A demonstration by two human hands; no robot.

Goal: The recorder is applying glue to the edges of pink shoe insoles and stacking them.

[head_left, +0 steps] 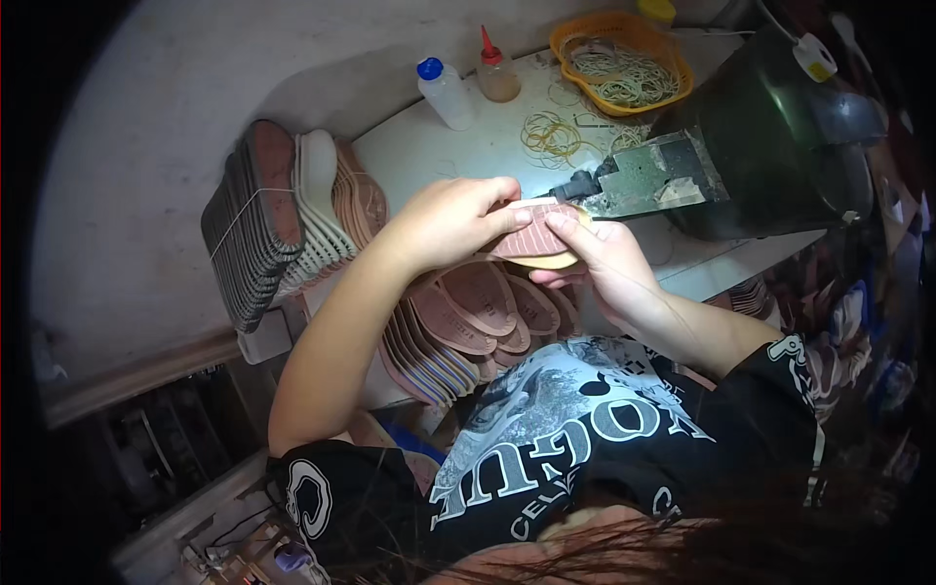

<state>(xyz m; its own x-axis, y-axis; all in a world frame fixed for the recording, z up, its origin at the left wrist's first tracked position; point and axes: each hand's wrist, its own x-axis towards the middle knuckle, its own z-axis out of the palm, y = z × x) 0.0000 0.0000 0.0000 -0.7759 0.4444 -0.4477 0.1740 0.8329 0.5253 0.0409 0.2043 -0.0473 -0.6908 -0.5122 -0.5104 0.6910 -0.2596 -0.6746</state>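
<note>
Both hands hold one brown ribbed shoe sole (538, 240) with a pale edge, just above the white table. My left hand (450, 222) pinches its near end with fingers on top. My right hand (603, 265) cups it from below, with the thumb pressed on its ribbed face. The sole's far tip sits at the nozzle of a dark green machine (770, 127), next to its scuffed metal plate (655, 175).
Fanned brown soles (466, 322) lie below the hands. A banded stack of soles (278, 216) stands at the left. On the white table (429, 156) are two squeeze bottles (444, 93), loose rubber bands (551, 135) and an orange basket (624, 60) of bands.
</note>
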